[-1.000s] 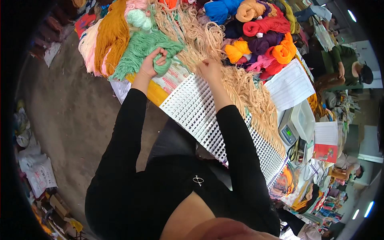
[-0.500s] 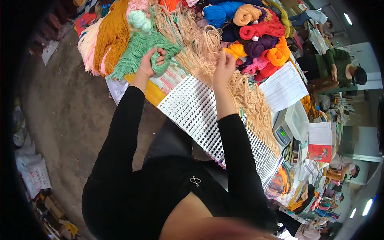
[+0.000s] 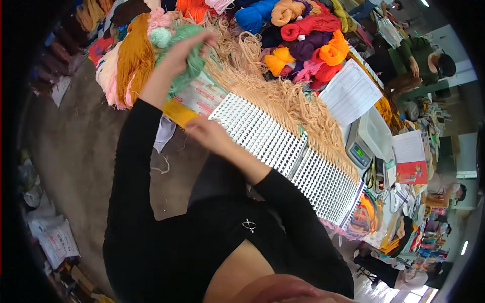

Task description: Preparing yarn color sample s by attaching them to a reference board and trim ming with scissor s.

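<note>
Green yarn (image 3: 189, 60) lies bunched just beyond the far left corner of the white grid tray (image 3: 283, 146), and the left hand (image 3: 182, 53) is clenched around it. The right hand (image 3: 207, 134) rests at the tray's near left corner; its grip I cannot tell. Better to draw one strand slowly, so the beige strands (image 3: 293, 101) behind the tray stay untangled.

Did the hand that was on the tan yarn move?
Yes. The right hand left the tan yarn and came back toward the near edge of the white grid.
</note>
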Tool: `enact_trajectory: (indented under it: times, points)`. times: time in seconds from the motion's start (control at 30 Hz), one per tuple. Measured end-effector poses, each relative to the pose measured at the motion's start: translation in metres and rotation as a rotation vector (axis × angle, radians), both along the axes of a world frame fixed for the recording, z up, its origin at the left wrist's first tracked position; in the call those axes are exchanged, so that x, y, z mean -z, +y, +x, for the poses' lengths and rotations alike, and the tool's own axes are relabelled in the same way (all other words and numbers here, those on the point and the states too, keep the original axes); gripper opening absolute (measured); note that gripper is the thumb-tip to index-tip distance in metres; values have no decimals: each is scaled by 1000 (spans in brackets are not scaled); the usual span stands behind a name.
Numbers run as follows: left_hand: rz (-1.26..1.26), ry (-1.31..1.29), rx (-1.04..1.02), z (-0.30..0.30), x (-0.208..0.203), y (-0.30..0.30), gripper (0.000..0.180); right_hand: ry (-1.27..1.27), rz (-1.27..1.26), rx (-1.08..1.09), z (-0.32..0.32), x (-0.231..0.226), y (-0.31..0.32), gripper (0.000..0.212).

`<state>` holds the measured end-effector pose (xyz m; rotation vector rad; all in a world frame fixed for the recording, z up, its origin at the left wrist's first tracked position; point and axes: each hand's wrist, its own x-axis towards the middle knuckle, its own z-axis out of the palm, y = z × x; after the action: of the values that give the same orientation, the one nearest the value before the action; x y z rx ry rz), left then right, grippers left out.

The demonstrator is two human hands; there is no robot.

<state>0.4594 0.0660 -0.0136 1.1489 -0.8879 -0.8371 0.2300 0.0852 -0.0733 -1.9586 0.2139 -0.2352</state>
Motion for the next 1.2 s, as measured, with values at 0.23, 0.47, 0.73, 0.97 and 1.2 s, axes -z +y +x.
enact_trajectory:
  times: [0.23,0.47,0.73,0.97,1.2]
  points:
    - [117,300,248,-118,19,3,36,-285,360,542,-28,-33,-76,17]
    - [49,635,341,-140,40,-2,37,-299,457,562,-31,-18,-76,10]
    - [-22,759,253,-146,28,14,33,-374,576,528,-42,-26,-68,15]
    - [34,714,83,-147,13,25,36,-393,686,523,-50,-29,-63,16]
    - [38,604,-13,-147,18,22,32,-364,641,539,-55,-28,-60,17]
